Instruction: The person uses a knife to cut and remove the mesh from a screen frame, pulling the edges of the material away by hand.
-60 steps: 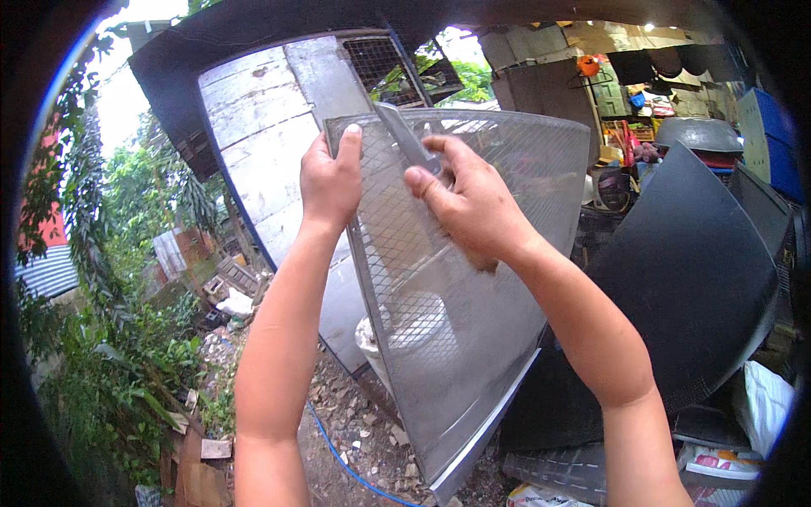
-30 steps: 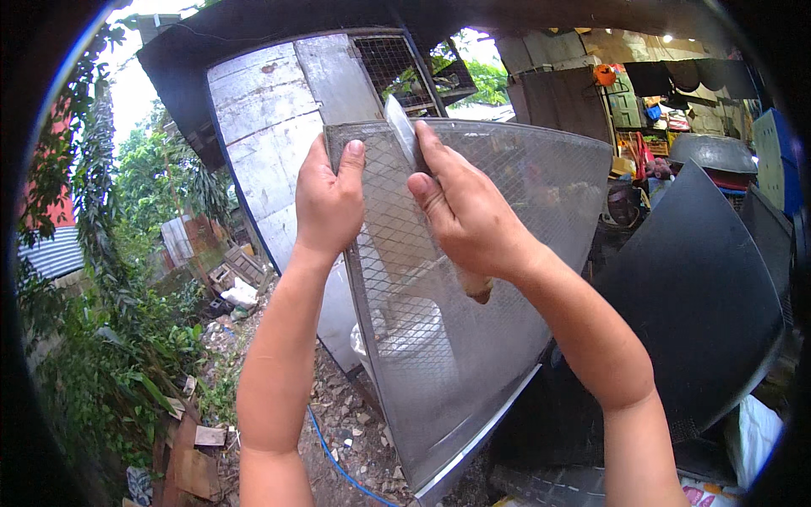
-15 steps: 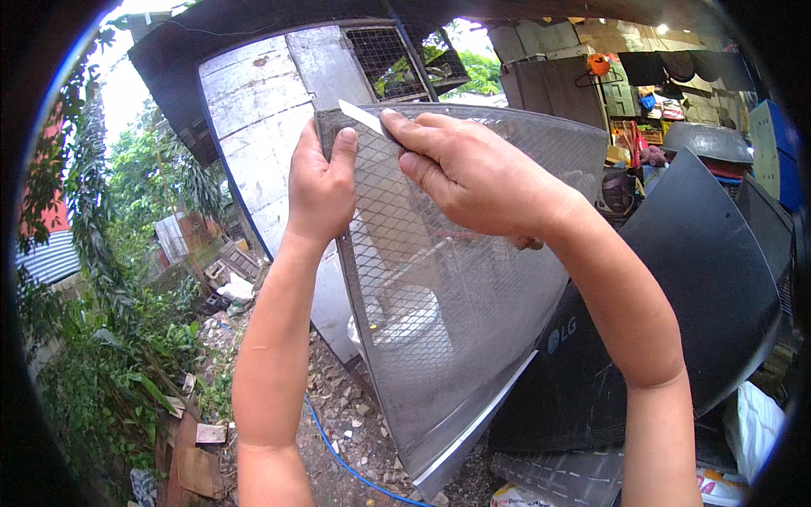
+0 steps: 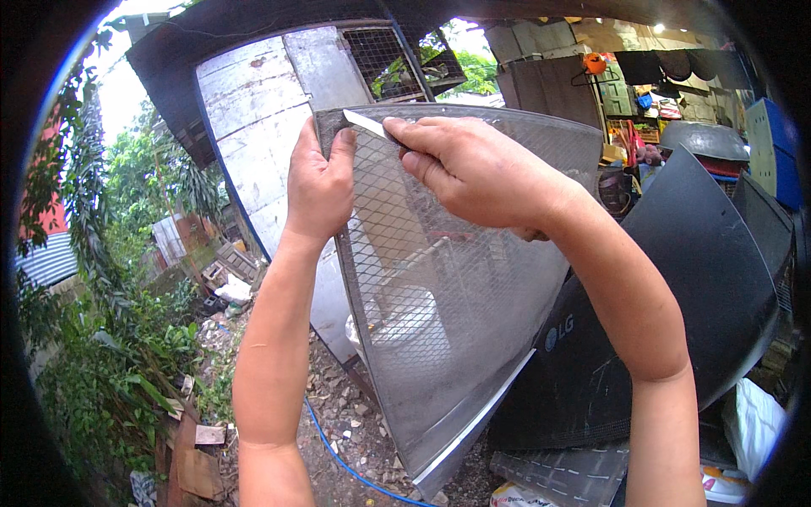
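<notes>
"Mesh panel point(image 4: 486, 317) first: where is it?"

"It is held up in front of the person. I can't tell if its bottom tip rests on anything."

"What are the left fingers doing?"

"The left hand point(image 4: 321, 186) pinches the panel's top left corner. Its thumb is on the near side, and the other fingers go round the back. Most of the mesh spreads right and down from those fingers."

"And the right hand point(image 4: 473, 167)?"

"Its fingers are curled tight round a knife point(image 4: 366, 123), in front of the panel's top part."

"Which way does the knife lie?"

"On a slant. The tip points up and left, to the panel's top left corner, and the handle goes down and right. I can't tell if the blade presses on the mesh."

"Which hand is nearer to that corner?"

"The left one, right on it. Its thumb is just below the knife tip. The right hand is farther right along the panel."

"What is around the panel?"

"A big black curved shell point(image 4: 684, 253) on its right, a blue hose point(image 4: 323, 441) low on its left, and a pale wall point(image 4: 253, 101) behind it."
</notes>
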### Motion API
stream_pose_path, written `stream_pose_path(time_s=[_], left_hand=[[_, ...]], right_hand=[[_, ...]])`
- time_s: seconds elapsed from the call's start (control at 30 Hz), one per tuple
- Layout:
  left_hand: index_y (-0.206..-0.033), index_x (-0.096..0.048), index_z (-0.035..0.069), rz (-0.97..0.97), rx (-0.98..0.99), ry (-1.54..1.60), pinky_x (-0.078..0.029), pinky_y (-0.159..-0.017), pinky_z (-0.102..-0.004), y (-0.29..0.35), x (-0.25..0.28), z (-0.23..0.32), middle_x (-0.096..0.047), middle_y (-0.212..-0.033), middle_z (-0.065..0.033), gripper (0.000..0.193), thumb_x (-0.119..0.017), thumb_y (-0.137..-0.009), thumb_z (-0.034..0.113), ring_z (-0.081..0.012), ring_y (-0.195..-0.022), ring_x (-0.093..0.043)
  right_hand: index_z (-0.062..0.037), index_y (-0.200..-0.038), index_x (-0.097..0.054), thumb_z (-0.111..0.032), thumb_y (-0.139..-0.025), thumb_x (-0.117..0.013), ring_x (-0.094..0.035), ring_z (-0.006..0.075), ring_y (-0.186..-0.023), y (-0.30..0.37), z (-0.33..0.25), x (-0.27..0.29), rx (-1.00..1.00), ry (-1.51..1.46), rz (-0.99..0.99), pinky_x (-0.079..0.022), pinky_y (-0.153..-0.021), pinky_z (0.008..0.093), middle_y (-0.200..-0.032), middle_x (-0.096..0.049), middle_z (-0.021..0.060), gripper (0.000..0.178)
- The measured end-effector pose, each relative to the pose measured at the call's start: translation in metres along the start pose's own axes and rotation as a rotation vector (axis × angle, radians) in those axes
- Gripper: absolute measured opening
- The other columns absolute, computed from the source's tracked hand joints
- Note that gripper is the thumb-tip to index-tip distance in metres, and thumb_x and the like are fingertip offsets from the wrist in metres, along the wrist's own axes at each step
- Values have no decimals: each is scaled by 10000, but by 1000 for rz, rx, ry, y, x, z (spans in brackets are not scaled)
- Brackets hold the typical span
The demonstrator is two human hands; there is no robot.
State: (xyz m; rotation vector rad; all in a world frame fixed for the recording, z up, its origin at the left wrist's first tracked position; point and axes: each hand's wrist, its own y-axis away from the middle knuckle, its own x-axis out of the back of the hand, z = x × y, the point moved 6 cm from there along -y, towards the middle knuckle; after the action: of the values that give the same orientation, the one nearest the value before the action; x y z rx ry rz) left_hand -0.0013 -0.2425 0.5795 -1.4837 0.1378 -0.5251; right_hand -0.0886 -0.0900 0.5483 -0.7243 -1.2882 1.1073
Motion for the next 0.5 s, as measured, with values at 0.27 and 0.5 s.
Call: stream_pose_path(time_s=[0.27, 0.5], left_hand=[[-1129, -537, 47, -1, 4, -68, -343, -520, -220, 0, 3, -1, -532, -805, 23, 183, -549, -987, 162, -42, -611, -427], [-1149, -541, -3, -2, -51, -142, -428, -735, -289, -2, 9, 6, -609, -927, -71, 237, -567, -964, 143, -143, -817, -543]], right_hand=[[36, -1288, -555, -169, -964, -523, -612, 372, -1064, -13, 0, 10, -86, -7, -175, -467, -944, 386, -1182, -622, 251, 385], [29, -1225, -612, -161, -920, -502, -643, 362, -1038, -27, 2, 19, -41, 31, -211, -478, -966, 403, -1089, -661, 254, 376]])
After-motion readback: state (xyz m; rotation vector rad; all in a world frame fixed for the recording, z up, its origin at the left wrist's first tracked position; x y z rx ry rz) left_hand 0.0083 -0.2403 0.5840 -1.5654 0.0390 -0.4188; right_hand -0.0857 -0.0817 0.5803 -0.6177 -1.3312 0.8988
